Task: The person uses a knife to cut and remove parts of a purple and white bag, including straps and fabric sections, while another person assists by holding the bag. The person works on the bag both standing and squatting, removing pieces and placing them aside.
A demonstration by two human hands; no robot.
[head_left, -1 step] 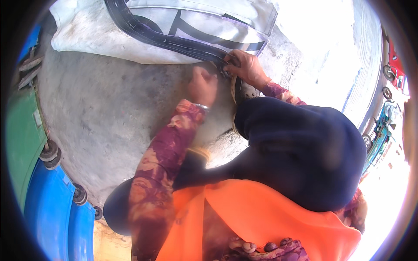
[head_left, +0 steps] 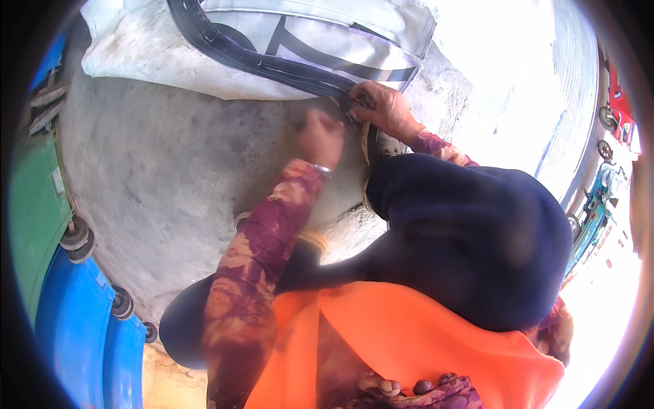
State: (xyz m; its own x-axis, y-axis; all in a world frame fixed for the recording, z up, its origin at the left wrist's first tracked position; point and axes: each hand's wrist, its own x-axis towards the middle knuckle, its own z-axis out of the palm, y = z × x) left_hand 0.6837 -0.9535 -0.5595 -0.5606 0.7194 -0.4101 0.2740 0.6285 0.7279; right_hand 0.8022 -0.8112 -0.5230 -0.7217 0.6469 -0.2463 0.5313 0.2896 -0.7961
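Observation:
A long bundle of flat black strips point(head_left: 252, 63) curves across a white printed sheet point(head_left: 157, 65) on the ground. My right hand point(head_left: 387, 109) grips the end of this bundle, thumb and fingers closed around it beside my shoe point(head_left: 386, 144). Just left of that end, my left hand point(head_left: 320, 138) is closed like a fist above the concrete, slightly blurred. Whatever it may hold is hidden. A small gap separates the two hands.
Green point(head_left: 37, 211) and blue wheeled bins point(head_left: 75, 307) line the left side. Concrete ground point(head_left: 170, 150) lies between them and me. My bent knee in dark trousers point(head_left: 470, 232) fills the right middle. Parked vehicles point(head_left: 596, 198) stand at the far right.
My left hand has shifted slightly right and toward me. The right hand stays at the end of the black strips, its fingers curled a little differently.

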